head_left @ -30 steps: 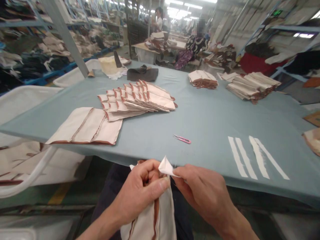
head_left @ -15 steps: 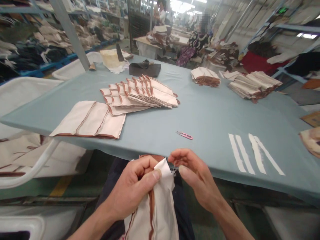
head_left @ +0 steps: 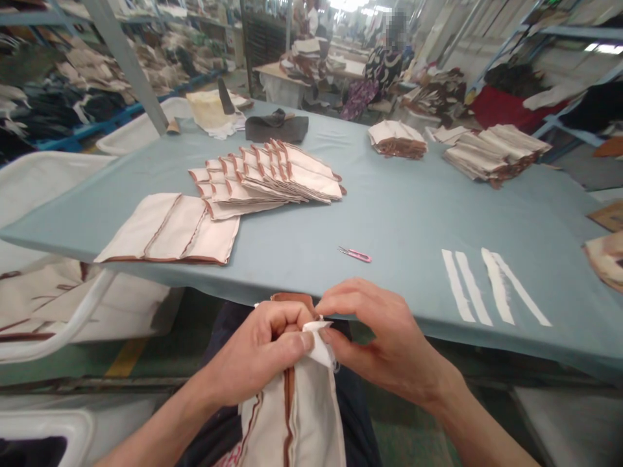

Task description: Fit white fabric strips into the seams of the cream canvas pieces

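Over my lap hangs a cream fabric panel [head_left: 318,415] with brown-edged seams, its upper end just in front of the table edge. My left hand [head_left: 263,353] is closed on that end, thumb on top, pinching a folded white corner [head_left: 318,350]. At the right side of the same corner, my right hand [head_left: 384,337] has its thumb and forefinger closed on the cloth; the fingertips are partly hidden. A bit of loose thread shows below the white corner. Pink-handled thread snips [head_left: 356,253] lie on the table beyond my hands.
On the blue-green table [head_left: 389,220] lie a fanned stack of cream panels [head_left: 272,172], a single panel [head_left: 170,227] at the left edge, and several white strips [head_left: 496,285] at right. More bundles [head_left: 399,139] sit farther back. A white cart [head_left: 53,175] stands left; a person sits beyond.
My right hand has moved left and in, from beside the loose thread to the white corner, its fingers closing there. The white corner is now folded lower. My left hand keeps its pinch.
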Motion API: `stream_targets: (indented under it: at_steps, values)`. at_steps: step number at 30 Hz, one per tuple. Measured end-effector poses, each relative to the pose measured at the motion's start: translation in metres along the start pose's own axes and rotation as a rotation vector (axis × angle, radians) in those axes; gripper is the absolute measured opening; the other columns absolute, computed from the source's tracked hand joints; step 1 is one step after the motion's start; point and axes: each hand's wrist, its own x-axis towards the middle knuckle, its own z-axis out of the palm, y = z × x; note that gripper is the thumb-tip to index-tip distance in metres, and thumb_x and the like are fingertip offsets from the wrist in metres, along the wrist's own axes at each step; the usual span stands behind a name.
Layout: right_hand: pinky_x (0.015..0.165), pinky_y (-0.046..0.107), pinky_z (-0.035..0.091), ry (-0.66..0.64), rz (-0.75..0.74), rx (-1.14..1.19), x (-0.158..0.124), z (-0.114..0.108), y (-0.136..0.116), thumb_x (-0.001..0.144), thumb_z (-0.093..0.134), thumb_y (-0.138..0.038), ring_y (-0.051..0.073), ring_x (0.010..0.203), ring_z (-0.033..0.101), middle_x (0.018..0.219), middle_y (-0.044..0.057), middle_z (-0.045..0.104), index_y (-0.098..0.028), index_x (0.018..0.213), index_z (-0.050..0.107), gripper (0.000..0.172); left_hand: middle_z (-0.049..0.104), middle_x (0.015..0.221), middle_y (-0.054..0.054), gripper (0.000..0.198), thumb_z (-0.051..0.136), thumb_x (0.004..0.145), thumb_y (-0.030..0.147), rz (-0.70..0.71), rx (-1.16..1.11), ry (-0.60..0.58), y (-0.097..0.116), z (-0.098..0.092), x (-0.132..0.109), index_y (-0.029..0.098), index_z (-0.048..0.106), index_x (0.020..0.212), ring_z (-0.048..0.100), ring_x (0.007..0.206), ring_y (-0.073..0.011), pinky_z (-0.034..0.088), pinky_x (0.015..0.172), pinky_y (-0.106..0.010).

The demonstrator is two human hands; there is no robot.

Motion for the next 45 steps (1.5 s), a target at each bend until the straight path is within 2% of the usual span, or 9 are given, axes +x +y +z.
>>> stream_targets:
  at_steps: [4, 7, 10, 18, 31, 35, 40, 42, 45]
  values:
    - [0.069, 0.029, 0.052, -0.033, -0.141, -0.248, -0.001, -0.008, 0.0, 0.1, 0.063, -0.017, 0.016, 0.074, 0.067, 0.091, 0.002, 0.078, -0.024, 0.103, 0.065, 0.008, 0.038, 0.062, 0.005, 0.026, 0.055, 0.082, 0.035, 0.004, 0.041, -0.007, 0.004, 0.001, 0.004, 0.019, 0.047, 0.064, 0.033, 0.055, -0.0094, 0.025, 0.05, -0.022]
    - [0.066, 0.029, 0.048, -0.077, -0.187, -0.372, -0.003, -0.011, 0.0, 0.103, 0.059, -0.015, 0.015, 0.068, 0.062, 0.086, 0.001, 0.078, -0.023, 0.096, 0.066, 0.013, 0.038, 0.061, 0.005, 0.026, 0.057, 0.081, 0.035, -0.009, 0.049, -0.004, 0.006, 0.002, 0.004, 0.019, 0.047, 0.063, 0.032, 0.054, -0.0091, 0.024, 0.049, -0.022]
    - [0.065, 0.03, 0.045, -0.099, -0.214, -0.407, -0.006, -0.01, 0.002, 0.104, 0.055, -0.014, 0.014, 0.066, 0.06, 0.081, 0.0, 0.076, -0.023, 0.092, 0.066, 0.019, 0.038, 0.06, 0.005, 0.027, 0.057, 0.081, 0.036, -0.014, 0.049, -0.007, 0.007, 0.003, 0.004, 0.019, 0.046, 0.063, 0.032, 0.054, -0.0089, 0.023, 0.048, -0.021]
    - [0.064, 0.033, 0.044, -0.061, -0.323, -0.486, -0.013, -0.01, 0.005, 0.105, 0.054, -0.016, 0.016, 0.068, 0.062, 0.084, 0.004, 0.076, -0.02, 0.101, 0.068, 0.015, 0.037, 0.059, 0.005, 0.029, 0.058, 0.08, 0.038, -0.036, 0.051, -0.008, 0.009, 0.004, 0.006, 0.019, 0.045, 0.062, 0.031, 0.054, -0.009, 0.023, 0.046, -0.02]
    - [0.06, 0.029, 0.041, -0.013, -0.19, -0.446, -0.012, -0.001, 0.004, 0.098, 0.055, -0.009, 0.014, 0.06, 0.056, 0.068, -0.001, 0.069, -0.023, 0.079, 0.058, 0.024, 0.034, 0.063, 0.006, 0.029, 0.055, 0.086, 0.034, 0.045, 0.135, -0.014, 0.007, 0.007, 0.003, 0.02, 0.041, 0.064, 0.03, 0.058, -0.0096, 0.025, 0.053, -0.023]
    - [0.061, 0.027, 0.045, 0.007, -0.053, -0.245, -0.012, -0.001, 0.0, 0.093, 0.056, -0.01, 0.013, 0.061, 0.06, 0.068, -0.001, 0.068, -0.023, 0.078, 0.058, 0.02, 0.034, 0.063, 0.006, 0.032, 0.055, 0.089, 0.034, 0.065, 0.142, -0.057, 0.006, 0.006, 0.003, 0.021, 0.038, 0.065, 0.031, 0.059, -0.01, 0.026, 0.054, -0.023]
    - [0.054, 0.022, 0.047, -0.091, 0.506, 0.261, -0.005, -0.002, -0.005, 0.089, 0.057, -0.016, 0.012, 0.058, 0.06, 0.068, -0.003, 0.068, -0.021, 0.077, 0.061, 0.014, 0.033, 0.062, 0.007, 0.034, 0.056, 0.09, 0.037, 0.035, 0.077, -0.102, 0.004, 0.006, 0.003, 0.021, 0.039, 0.065, 0.028, 0.057, -0.009, 0.023, 0.051, -0.023]
    - [0.055, 0.022, 0.047, -0.141, 0.617, 0.336, -0.001, -0.004, 0.002, 0.088, 0.06, -0.02, 0.012, 0.06, 0.06, 0.069, -0.002, 0.068, -0.021, 0.078, 0.064, 0.011, 0.033, 0.062, 0.007, 0.033, 0.056, 0.089, 0.035, 0.019, 0.056, -0.121, 0.003, 0.006, 0.002, 0.021, 0.038, 0.065, 0.028, 0.056, -0.0087, 0.023, 0.052, -0.024]
    - [0.061, 0.024, 0.048, -0.012, 0.687, 0.323, -0.003, -0.004, 0.022, 0.089, 0.064, -0.03, 0.013, 0.064, 0.061, 0.072, -0.001, 0.069, -0.02, 0.081, 0.066, 0.013, 0.035, 0.063, 0.006, 0.035, 0.058, 0.089, 0.038, 0.012, 0.036, -0.08, -0.001, 0.006, 0.001, 0.02, 0.041, 0.065, 0.03, 0.057, -0.0089, 0.024, 0.053, -0.024]
